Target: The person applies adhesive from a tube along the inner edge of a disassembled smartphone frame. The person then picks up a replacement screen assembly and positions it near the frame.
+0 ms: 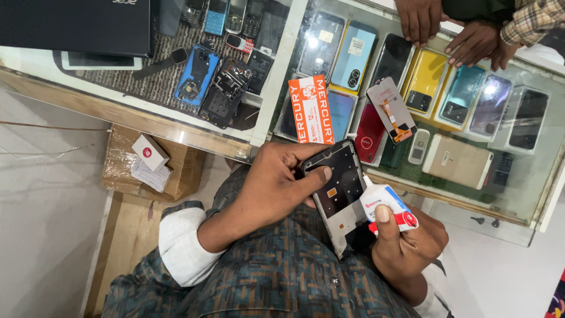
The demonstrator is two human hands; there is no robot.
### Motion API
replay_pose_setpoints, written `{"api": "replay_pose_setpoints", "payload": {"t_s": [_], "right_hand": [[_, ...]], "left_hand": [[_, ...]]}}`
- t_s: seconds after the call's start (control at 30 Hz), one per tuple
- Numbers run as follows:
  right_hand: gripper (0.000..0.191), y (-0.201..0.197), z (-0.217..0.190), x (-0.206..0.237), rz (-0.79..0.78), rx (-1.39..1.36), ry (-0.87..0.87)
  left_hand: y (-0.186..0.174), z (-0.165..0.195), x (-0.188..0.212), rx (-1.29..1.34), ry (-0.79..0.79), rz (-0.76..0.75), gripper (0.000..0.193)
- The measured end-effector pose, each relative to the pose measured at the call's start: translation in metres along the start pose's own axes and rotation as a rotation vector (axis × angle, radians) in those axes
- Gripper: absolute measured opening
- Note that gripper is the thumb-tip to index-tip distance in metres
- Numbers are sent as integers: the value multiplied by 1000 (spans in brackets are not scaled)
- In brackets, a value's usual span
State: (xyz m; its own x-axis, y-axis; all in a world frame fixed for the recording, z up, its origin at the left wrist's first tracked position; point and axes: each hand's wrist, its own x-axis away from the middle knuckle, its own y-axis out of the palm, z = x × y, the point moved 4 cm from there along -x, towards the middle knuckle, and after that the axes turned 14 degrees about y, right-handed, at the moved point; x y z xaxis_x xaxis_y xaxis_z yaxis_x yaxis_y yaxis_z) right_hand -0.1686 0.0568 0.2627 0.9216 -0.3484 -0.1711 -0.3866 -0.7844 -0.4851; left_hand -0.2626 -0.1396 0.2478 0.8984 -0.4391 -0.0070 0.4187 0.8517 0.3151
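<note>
My left hand (pixel 276 182) grips an opened black phone frame (pixel 341 194), thumb pressed on its inner face, holding it above my lap in front of the counter. My right hand (pixel 406 241) holds a small white glue tube with a red label (pixel 388 206), its nozzle touching the frame's right edge. A loose phone display with an orange flex cable (pixel 391 110) lies on the glass counter just beyond the frame. An orange and white packet (pixel 312 109) lies on the glass near my left hand.
A glass display counter (pixel 518 194) holds several phones in rows. Another person's hands (pixel 453 29) rest on its far side. Opened phones (pixel 212 82) and a dark laptop (pixel 76 23) lie at the left. Cardboard boxes (pixel 147 159) sit on a wooden shelf below.
</note>
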Motion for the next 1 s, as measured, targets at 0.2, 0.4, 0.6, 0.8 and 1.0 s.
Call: {"api": "replay_pose_setpoints", "payload": {"t_s": [0.2, 0.4, 0.6, 0.8, 1.0], "right_hand": [[22, 3, 0, -3, -11, 21, 13], [25, 2, 3, -6, -22, 48, 1], [23, 8, 24, -5, -17, 36, 10], [21, 9, 32, 5, -12, 30, 3], [22, 12, 33, -5, -18, 19, 8]], "left_hand": [[-4, 1, -2, -4, 3, -2, 27], [-6, -2, -6, -6, 0, -1, 27], [-7, -25, -9, -22, -4, 15, 30], [-9, -33, -2, -4, -4, 23, 31], [-12, -29, -13, 11, -3, 22, 30]]}}
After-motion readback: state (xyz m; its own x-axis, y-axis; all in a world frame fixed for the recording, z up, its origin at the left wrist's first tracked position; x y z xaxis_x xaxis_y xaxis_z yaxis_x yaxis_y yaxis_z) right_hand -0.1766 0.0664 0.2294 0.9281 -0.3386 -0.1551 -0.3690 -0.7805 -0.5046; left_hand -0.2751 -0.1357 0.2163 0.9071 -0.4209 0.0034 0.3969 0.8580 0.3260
